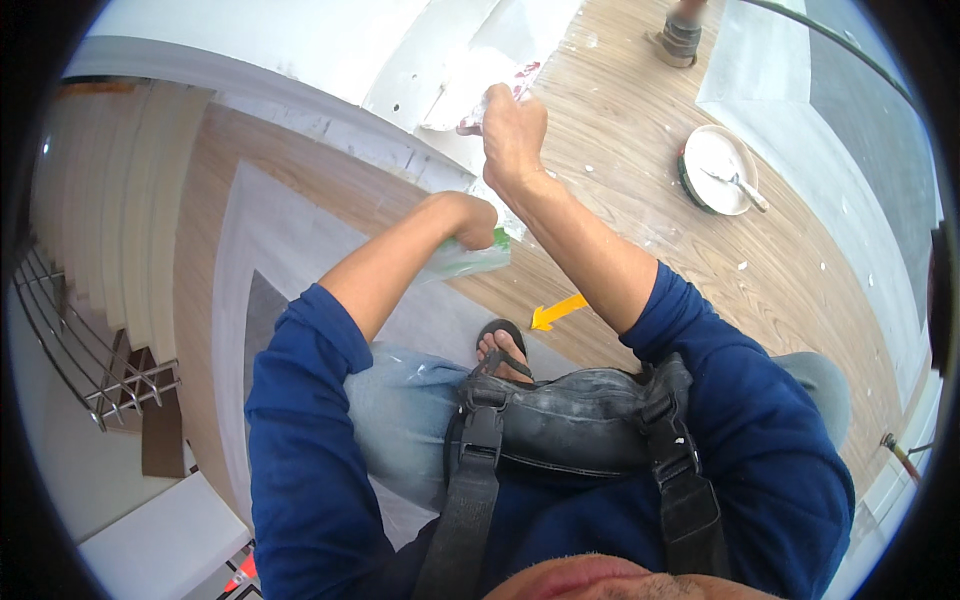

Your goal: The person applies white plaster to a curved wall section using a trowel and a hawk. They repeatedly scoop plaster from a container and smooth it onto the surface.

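Note:
My right hand (515, 135) is closed round a putty knife (526, 76) with a red-and-white smeared end, held against the lower part of a white wall (410, 85). Most of the tool is hidden by my fingers and lost in the bright white behind it. Lower and to the left, my left hand (462, 215) is bent at the wrist and grips a flat green-edged scraper (475, 258), its pale broad face whitened. Fresh white paste (470, 95) shows on the wall beside my right hand.
A round tub (686, 175) of white paste, with a white-smeared spatula (745, 188) in it, stands on the wood-look floor (640, 150) at right. A dark cylindrical object (680, 42) stands beyond. A yellow arrow (558, 312) marks the floor near my sandalled foot (500, 345). Stairs (120, 190) and metal railing (95, 360) are left.

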The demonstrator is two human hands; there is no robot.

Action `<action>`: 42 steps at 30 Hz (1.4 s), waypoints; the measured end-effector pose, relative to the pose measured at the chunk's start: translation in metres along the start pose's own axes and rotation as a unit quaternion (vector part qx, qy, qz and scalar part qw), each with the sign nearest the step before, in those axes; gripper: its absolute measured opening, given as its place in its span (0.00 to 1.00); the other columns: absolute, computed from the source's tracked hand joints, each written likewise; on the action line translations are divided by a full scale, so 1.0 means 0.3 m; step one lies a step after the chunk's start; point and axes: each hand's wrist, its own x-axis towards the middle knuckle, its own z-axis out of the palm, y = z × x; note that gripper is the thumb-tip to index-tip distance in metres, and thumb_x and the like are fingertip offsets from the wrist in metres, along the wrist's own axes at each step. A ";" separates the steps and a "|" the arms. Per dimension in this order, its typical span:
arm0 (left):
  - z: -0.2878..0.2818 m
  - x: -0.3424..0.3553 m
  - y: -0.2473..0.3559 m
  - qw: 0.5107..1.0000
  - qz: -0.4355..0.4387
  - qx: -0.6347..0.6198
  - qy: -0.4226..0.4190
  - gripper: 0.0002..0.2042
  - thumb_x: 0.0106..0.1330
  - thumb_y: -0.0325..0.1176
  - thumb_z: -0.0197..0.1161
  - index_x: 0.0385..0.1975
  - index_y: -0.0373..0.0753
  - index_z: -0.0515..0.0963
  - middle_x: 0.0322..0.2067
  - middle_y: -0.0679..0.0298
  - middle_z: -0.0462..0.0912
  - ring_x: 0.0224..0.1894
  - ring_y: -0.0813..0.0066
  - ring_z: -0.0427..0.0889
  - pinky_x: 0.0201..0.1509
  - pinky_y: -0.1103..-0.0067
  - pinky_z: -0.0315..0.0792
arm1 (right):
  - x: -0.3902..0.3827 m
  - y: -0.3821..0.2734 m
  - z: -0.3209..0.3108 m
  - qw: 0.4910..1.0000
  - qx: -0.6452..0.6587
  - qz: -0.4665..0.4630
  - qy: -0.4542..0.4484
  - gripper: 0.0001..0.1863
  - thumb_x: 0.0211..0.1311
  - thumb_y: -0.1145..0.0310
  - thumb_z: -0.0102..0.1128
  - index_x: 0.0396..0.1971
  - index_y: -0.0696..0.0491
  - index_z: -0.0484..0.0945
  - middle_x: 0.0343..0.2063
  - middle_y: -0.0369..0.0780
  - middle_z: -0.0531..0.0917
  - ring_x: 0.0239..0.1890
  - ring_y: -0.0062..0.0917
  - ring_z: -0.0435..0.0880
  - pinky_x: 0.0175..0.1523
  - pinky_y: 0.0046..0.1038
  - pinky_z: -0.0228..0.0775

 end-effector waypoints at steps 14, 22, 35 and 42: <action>-0.011 0.036 0.030 1.000 0.025 0.007 0.004 0.18 0.51 0.27 0.55 0.41 0.29 0.84 0.44 0.45 0.85 0.45 0.52 0.85 0.49 0.63 0.76 | -0.019 0.014 -0.047 0.995 0.101 -0.011 -0.002 0.07 0.60 0.72 0.51 0.33 0.59 0.75 0.27 0.35 0.75 0.31 0.19 0.69 0.38 0.25 0.64; 0.036 0.091 0.029 0.996 0.078 0.023 0.040 0.18 0.52 0.28 0.57 0.43 0.35 0.84 0.47 0.46 0.84 0.48 0.54 0.83 0.53 0.62 0.74 | -0.128 0.074 -0.029 0.999 -0.035 0.017 0.013 0.08 0.60 0.73 0.50 0.31 0.62 0.76 0.27 0.40 0.79 0.31 0.22 0.75 0.37 0.29 0.68; 0.117 0.117 0.016 0.998 0.038 0.056 0.008 0.19 0.53 0.30 0.58 0.45 0.35 0.85 0.48 0.47 0.85 0.49 0.52 0.84 0.52 0.62 0.76 | -0.064 -0.110 0.024 0.994 -0.001 -0.106 -0.011 0.09 0.64 0.74 0.50 0.32 0.63 0.77 0.26 0.39 0.79 0.28 0.22 0.76 0.34 0.29 0.69; 0.044 0.023 0.043 0.997 0.050 0.050 0.011 0.18 0.53 0.29 0.55 0.41 0.31 0.85 0.43 0.46 0.86 0.44 0.52 0.85 0.47 0.62 0.77 | -0.023 -0.039 -0.036 0.997 0.058 -0.027 0.040 0.08 0.58 0.74 0.52 0.30 0.63 0.77 0.26 0.38 0.78 0.27 0.22 0.74 0.32 0.29 0.67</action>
